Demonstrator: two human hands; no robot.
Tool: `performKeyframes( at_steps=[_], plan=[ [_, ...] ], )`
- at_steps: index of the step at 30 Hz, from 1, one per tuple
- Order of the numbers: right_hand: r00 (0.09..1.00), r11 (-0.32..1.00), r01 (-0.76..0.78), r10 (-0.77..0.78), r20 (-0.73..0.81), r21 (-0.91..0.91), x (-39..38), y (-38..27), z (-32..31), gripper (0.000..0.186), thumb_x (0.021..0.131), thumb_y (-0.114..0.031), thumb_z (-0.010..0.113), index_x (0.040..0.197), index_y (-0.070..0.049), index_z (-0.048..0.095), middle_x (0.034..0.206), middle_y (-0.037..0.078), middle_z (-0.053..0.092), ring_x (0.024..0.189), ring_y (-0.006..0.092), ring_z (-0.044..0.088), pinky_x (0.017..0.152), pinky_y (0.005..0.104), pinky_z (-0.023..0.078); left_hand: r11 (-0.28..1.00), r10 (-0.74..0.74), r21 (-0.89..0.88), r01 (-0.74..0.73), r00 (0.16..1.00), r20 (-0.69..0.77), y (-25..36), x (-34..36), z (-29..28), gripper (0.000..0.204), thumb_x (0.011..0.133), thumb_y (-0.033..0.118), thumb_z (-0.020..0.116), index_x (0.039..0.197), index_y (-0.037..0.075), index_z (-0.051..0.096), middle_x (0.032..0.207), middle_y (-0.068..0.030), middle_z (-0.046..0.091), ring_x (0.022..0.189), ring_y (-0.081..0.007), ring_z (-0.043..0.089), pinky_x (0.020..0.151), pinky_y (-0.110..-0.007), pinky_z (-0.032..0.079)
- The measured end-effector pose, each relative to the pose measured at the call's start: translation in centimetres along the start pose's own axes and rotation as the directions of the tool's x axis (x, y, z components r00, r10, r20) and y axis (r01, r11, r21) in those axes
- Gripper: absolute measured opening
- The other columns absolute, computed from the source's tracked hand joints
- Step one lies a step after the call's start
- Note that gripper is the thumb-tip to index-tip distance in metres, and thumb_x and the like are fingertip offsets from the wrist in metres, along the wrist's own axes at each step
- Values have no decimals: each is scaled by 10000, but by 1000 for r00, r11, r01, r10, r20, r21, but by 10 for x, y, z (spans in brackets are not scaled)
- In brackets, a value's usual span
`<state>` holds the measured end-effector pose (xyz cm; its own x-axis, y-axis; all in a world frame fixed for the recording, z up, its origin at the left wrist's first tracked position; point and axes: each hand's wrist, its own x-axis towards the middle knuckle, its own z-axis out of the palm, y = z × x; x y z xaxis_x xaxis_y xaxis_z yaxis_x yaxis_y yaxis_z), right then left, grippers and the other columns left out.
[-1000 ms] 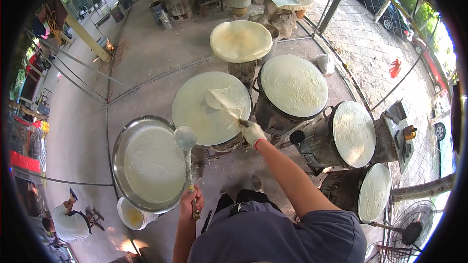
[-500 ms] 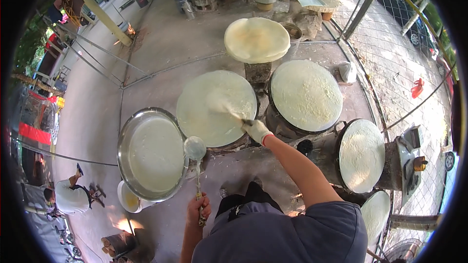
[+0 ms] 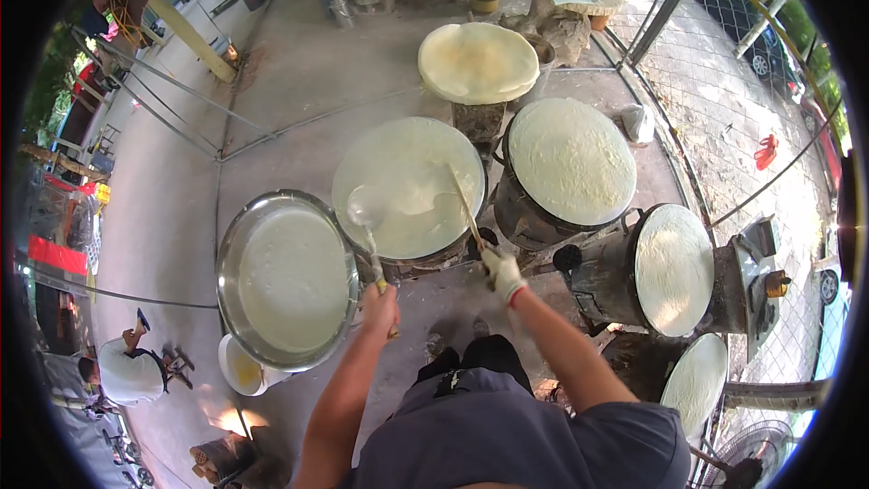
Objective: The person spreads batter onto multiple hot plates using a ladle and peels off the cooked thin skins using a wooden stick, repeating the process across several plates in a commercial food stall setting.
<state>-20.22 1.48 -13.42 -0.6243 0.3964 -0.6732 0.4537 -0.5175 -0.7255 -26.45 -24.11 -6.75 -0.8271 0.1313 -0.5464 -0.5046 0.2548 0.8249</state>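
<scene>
My bare left hand is closed round the handle of a ladle. The ladle's bowl, slightly blurred, is over the left part of a round griddle coated with pale batter. In my right hand, which wears a white glove with a red cuff, is a thin wooden stick. Its far end reaches over the griddle's right part. Uneven patches show in the batter between the two tools. Left of the griddle is a wide steel basin of white batter.
More coated griddles stand on drum stoves: one beside mine, one farther right, one low right. Beyond, a stack of round pale sheets rests on a stand. A white bucket is by the basin. A person sits at left.
My left hand has moved forward, carrying the ladle from beside the basin onto the griddle. My right hand has drawn back and right with the stick, which now lies across the griddle's right side.
</scene>
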Motion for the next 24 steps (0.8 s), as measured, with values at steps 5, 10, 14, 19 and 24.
performKeyframes(
  at_steps=[5, 10, 14, 19, 24],
  plan=[
    [971, 989, -139, 128, 204, 44, -24, 78, 83, 283, 867, -279, 630, 1120, -152, 634, 589, -11, 498, 391, 100, 399, 341, 277, 291, 1000, 8, 4, -8, 998, 69, 4, 20, 14, 174, 878, 192, 530, 801, 66, 438, 526, -39, 423, 373, -139, 443, 329, -290, 322],
    [998, 986, 61, -59, -17, 155, -49, 20, 75, 336, 898, -239, 593, 1222, -152, 610, 607, -38, 519, 409, 68, 403, 373, 238, 305, 737, 37, -568, 366, 818, 574, 36, -16, -82, 138, 951, 197, 464, 967, 73, 523, 588, 15, 383, 393, -65, 338, 348, -233, 290],
    [936, 931, 350, -352, -4, -107, 15, 74, 79, 361, 889, -181, 577, 1239, -99, 598, 667, -55, 522, 531, 36, 396, 467, 202, 324, 847, -2, -456, 275, 858, 514, 42, -45, -91, 120, 958, 159, 451, 990, 64, 517, 632, 19, 403, 410, -44, 336, 354, -213, 296],
    [977, 979, 200, -202, -72, -40, -28, 65, 78, 335, 894, -217, 584, 1220, -148, 616, 673, -58, 519, 498, 57, 398, 432, 234, 329, 858, -201, -315, 406, 829, 521, 31, -42, -105, 102, 945, 167, 488, 903, 75, 500, 587, 18, 408, 386, -56, 355, 343, -217, 301],
    [906, 929, 124, 36, -421, 348, -138, 99, -37, 377, 897, -224, 561, 1274, -218, 570, 575, -45, 463, 384, 62, 360, 351, 229, 287, 960, -236, -16, 280, 838, 492, 18, -105, -75, 93, 918, 148, 517, 873, 86, 463, 584, 0, 416, 386, -84, 367, 337, -241, 297]
  ],
)
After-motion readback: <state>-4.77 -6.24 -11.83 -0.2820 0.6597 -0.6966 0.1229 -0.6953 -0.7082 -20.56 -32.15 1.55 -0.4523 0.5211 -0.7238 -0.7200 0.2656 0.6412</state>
